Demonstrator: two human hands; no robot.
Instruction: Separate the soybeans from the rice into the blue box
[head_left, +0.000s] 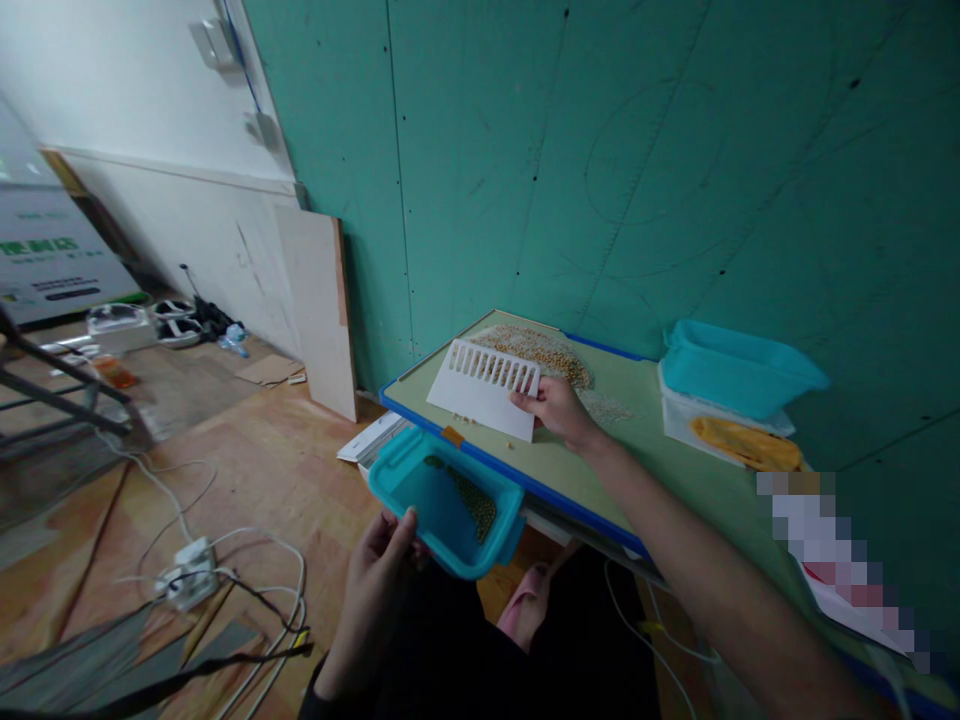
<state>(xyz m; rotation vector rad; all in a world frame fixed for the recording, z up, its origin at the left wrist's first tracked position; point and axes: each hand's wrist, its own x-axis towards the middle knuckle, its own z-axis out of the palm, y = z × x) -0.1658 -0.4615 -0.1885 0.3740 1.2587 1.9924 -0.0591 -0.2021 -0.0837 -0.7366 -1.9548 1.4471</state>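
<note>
Head view: right hand [559,408] pinches one end of a flat white plate [476,398], a row of rounded slots along its far edge, held over the green tabletop [675,460] beside spread tan grains [536,345]. Left hand [382,560] grips the near rim of a turquoise, round-cornered tub [416,500] at the table's edge; greenish beans [480,510] lie inside.
</note>
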